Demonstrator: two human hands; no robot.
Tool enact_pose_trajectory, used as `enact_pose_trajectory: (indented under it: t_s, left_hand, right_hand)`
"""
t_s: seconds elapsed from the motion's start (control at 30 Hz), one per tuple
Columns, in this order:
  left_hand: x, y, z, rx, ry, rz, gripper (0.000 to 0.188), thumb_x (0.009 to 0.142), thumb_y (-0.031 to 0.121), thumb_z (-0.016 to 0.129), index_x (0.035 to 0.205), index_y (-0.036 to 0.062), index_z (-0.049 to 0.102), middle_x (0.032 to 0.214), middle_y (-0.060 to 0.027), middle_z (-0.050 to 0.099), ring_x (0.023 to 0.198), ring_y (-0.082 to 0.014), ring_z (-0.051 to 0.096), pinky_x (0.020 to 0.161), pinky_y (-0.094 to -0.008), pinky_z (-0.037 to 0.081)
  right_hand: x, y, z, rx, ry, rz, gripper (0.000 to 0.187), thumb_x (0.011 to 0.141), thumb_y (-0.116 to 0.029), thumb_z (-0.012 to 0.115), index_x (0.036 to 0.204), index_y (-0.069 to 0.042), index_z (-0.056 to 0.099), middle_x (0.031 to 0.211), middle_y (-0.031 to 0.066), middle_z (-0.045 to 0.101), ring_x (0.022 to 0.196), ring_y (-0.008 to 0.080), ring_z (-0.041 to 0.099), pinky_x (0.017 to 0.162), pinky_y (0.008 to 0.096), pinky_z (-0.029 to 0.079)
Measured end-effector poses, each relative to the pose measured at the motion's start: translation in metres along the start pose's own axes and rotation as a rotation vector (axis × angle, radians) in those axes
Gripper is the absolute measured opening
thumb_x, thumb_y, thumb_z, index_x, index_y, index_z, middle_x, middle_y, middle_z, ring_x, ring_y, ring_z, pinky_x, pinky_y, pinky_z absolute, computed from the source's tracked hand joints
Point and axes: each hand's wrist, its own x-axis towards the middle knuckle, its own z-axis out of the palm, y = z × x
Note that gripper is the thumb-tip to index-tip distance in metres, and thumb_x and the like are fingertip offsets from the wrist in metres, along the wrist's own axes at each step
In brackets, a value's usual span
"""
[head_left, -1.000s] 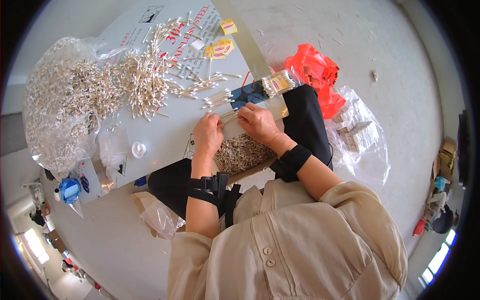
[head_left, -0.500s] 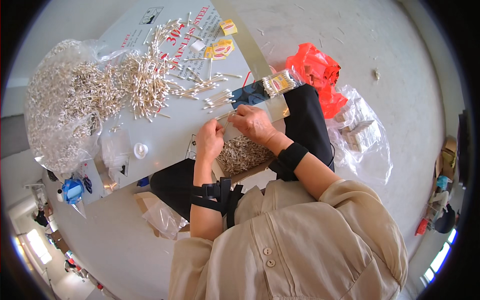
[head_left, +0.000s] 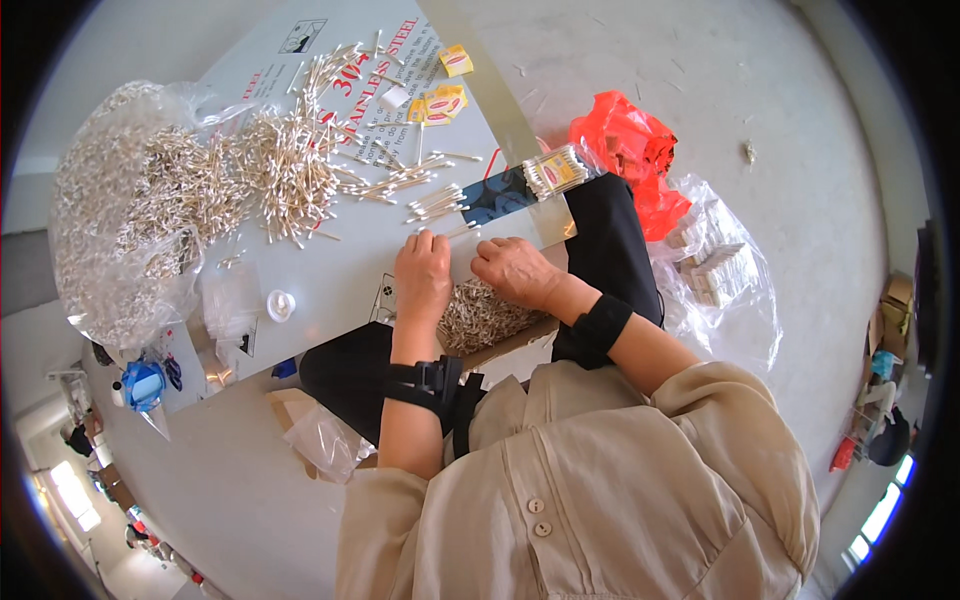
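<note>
My left hand [head_left: 424,272] is at the table's near edge, fingers curled and pressed together. My right hand [head_left: 517,270] is a little to its right with thumb and fingers pinched. Whatever sits in either pinch is too small to make out. Just beyond and between the fingertips lie a few cotton swabs [head_left: 463,230]. A small row of cotton swabs [head_left: 437,203] lies farther up on the table. Below my hands, a cardboard box [head_left: 485,357] full of cotton swabs rests at my lap. A clear pack of swabs with a yellow label [head_left: 556,174] lies at the right corner.
A big heap of swabs [head_left: 285,175] spreads beside a clear bag of swabs [head_left: 130,210] on the left. Yellow cards [head_left: 445,103] and a round white lid [head_left: 281,305] lie on the table [head_left: 330,270]. A red bag [head_left: 630,150] and a clear bag of packs [head_left: 722,270] are at right.
My hands have come apart: the right one moved right and slightly down, the left a little up. Cotton swabs now show between them.
</note>
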Motion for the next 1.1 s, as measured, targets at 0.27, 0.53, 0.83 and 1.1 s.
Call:
enact_pose_trajectory:
  t_s: [0.27, 0.53, 0.83, 1.1]
  left_hand:
    - [0.017, 0.017, -0.001, 0.11, 0.109, -0.064, 0.063, 0.083, 0.029, 0.067, 0.136, 0.0025, 0.044, 0.142, -0.0179, 0.043, 0.134, -0.0344, 0.038, 0.108, -0.0512, 0.031]
    - [0.005, 0.019, 0.013, 0.048, -0.116, -0.173, 0.085, 0.087, 0.042, 0.063, 0.15, 0.001, 0.023, 0.157, -0.0175, 0.022, 0.147, -0.0327, 0.017, 0.116, -0.0563, 0.014]
    - [0.026, 0.002, 0.024, -0.151, 0.102, -0.125, 0.071, 0.095, 0.042, 0.053, 0.146, -0.0016, 0.029, 0.155, -0.023, 0.023, 0.144, -0.0365, 0.022, 0.116, -0.0516, 0.016]
    - [0.043, 0.005, 0.042, -1.019, 0.522, -0.407, 0.053, 0.104, 0.032, 0.039, 0.144, -0.0029, 0.034, 0.152, -0.019, 0.029, 0.141, -0.029, 0.03, 0.115, -0.0407, 0.025]
  right_hand:
    - [-0.01, -0.002, -0.001, 0.449, 0.224, 0.425, 0.008, 0.076, -0.005, 0.066, 0.076, -0.003, 0.058, 0.083, 0.0134, 0.059, 0.075, 0.0308, 0.063, 0.062, 0.0387, 0.049]
    - [0.006, 0.001, 0.001, 0.695, 0.566, 0.606, 0.016, 0.082, 0.001, 0.062, 0.098, -0.001, 0.061, 0.097, 0.0115, 0.058, 0.082, 0.0238, 0.06, 0.072, 0.0318, 0.049]
    - [0.048, 0.02, 0.01, 0.926, 0.756, 0.528, 0.028, 0.099, -0.012, 0.049, 0.123, 0.003, 0.054, 0.132, 0.0152, 0.052, 0.118, 0.0262, 0.053, 0.1, 0.0315, 0.041]
    - [0.07, 0.036, 0.024, 1.114, 0.784, 0.502, 0.031, 0.101, -0.017, 0.048, 0.123, 0.004, 0.055, 0.131, 0.0152, 0.056, 0.122, 0.0226, 0.051, 0.103, 0.0313, 0.038]
